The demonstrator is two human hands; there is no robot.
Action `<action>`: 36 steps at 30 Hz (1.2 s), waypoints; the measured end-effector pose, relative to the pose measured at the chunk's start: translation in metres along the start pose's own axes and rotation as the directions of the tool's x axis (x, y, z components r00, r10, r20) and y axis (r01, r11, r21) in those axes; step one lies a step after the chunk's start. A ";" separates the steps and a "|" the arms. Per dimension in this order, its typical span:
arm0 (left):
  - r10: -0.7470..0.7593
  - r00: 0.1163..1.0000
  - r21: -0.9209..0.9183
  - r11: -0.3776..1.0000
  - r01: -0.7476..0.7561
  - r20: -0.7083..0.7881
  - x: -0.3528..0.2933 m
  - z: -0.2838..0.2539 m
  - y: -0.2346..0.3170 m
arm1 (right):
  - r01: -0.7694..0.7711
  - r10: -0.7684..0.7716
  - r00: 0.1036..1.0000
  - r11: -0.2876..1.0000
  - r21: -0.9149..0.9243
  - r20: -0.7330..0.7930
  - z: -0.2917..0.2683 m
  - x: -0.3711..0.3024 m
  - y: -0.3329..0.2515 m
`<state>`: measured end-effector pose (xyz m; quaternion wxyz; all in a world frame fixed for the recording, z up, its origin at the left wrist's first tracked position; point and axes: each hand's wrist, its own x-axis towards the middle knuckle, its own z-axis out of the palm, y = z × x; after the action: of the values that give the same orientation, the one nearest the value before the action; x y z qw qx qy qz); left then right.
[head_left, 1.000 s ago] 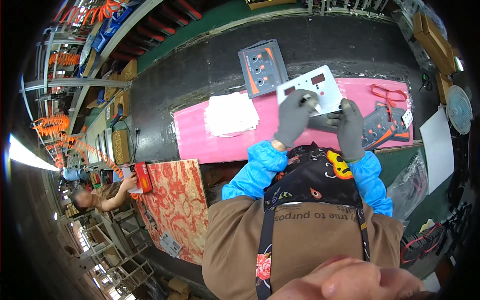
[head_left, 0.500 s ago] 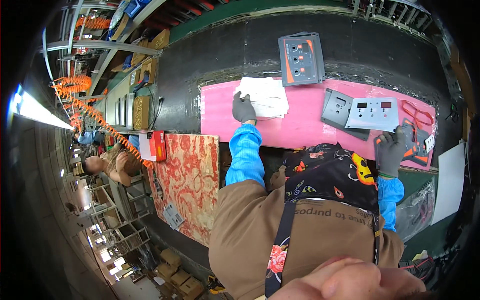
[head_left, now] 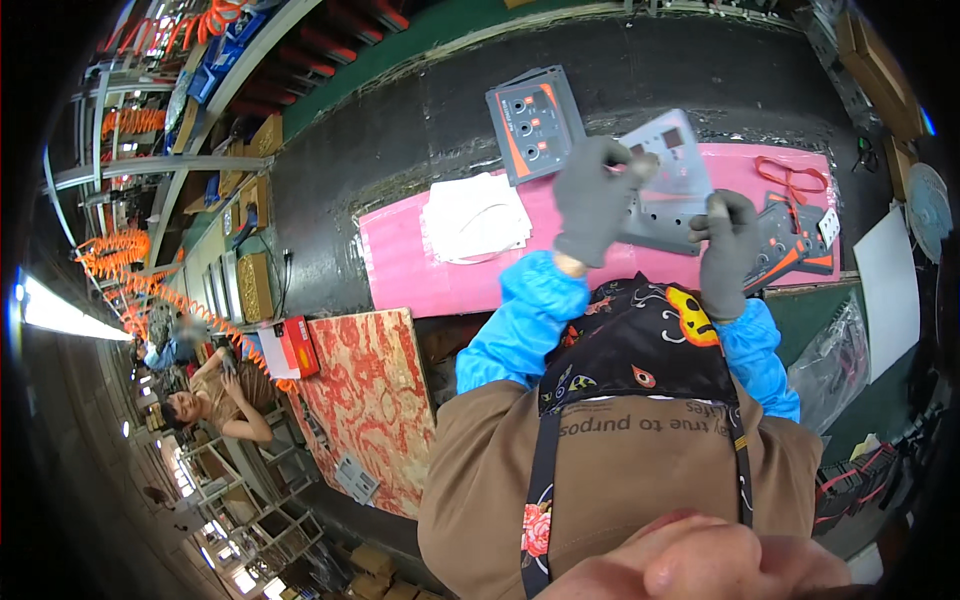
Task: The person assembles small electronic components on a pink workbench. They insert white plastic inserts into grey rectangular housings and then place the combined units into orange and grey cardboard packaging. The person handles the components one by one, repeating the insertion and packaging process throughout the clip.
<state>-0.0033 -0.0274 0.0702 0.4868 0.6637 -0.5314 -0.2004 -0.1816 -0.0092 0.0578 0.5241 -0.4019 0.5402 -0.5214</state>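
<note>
A translucent panel overlay sheet [head_left: 676, 150] with dark windows is tilted up over a grey panel [head_left: 662, 228] on the pink mat [head_left: 390, 250]. My right hand [head_left: 728, 250], in a grey glove, pinches its lower right corner. At its left edge is my left hand [head_left: 598, 200], also gloved and slightly blurred, with fingers closed on that edge. A stack of white sheets [head_left: 475, 220] lies left of my left hand. Beyond it, grey-and-orange faceplates [head_left: 530, 125] are piled. More grey-and-orange faceplates [head_left: 790, 245] lie right of my right hand.
A red band [head_left: 795, 178] rests on the mat's right end. At the left, a patterned board [head_left: 365, 370] carries a red box [head_left: 295, 345] and a small grey plate [head_left: 355, 478]. Another person [head_left: 235, 392] sits farther left. A white board [head_left: 886, 290] stands at the right.
My left hand has left the white sheets and moved right to the overlay. The overlay, flat over the grey panel before, is now tilted up. The view has shifted.
</note>
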 end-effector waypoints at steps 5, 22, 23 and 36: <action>-0.195 0.916 -0.164 0.950 0.265 0.351 0.012 0.019 0.033 | 0.369 -0.333 0.920 0.913 -0.172 0.206 -0.003 -0.005 0.028; -0.357 0.752 -0.109 0.864 0.491 0.555 0.009 -0.012 -0.056 | -0.354 0.351 0.921 0.935 -0.013 0.169 -0.085 0.051 0.063; -0.372 0.752 -0.097 0.863 0.497 0.544 0.004 -0.008 -0.071 | -0.340 0.350 0.923 0.936 -0.087 0.157 -0.087 0.048 0.064; -0.510 0.748 0.216 0.860 0.463 0.425 -0.042 0.036 -0.171 | -0.015 0.279 0.943 0.579 -0.815 0.181 -0.101 0.042 0.133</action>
<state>0.0412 -0.0114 -0.1036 0.2420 0.7332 -0.4505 -0.4482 -0.2719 -0.0183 -0.0885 0.4011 -0.6195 0.6656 -0.1107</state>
